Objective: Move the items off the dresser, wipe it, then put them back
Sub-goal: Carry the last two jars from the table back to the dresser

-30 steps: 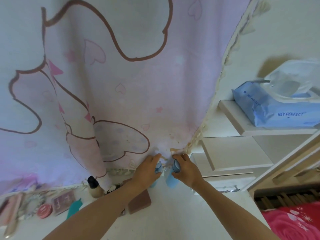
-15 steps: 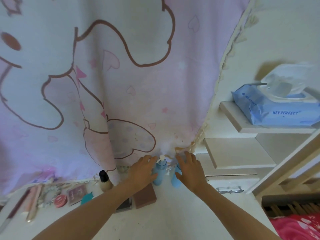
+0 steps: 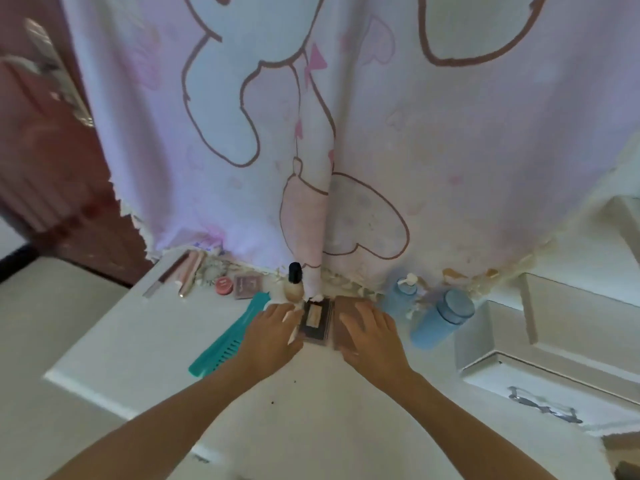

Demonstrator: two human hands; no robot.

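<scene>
On the white dresser top (image 3: 311, 403) my right hand (image 3: 372, 336) lies flat on a brown compact case (image 3: 343, 306), fingers spread. My left hand (image 3: 273, 329) rests just left of a dark palette (image 3: 315, 322), with a small white stick under its fingers; whether it grips the stick is unclear. A teal comb (image 3: 228, 336) lies left of that hand. A foundation bottle with a black cap (image 3: 294, 282) stands behind. Two blue bottles stand free at the right: a pump bottle (image 3: 401, 297) and a larger capped one (image 3: 440, 318).
A pink cartoon-print cloth (image 3: 346, 133) hangs over the dresser's back. Pencils (image 3: 183, 273), a round pink pot (image 3: 223, 285) and a small palette (image 3: 246, 285) lie at back left. White drawer boxes (image 3: 540, 327) stand right. A brown door (image 3: 45, 168) is at the left.
Both hands have let go of the two blue bottles and moved left onto the palettes. The view has swung left, so the wipes pack is out of sight.
</scene>
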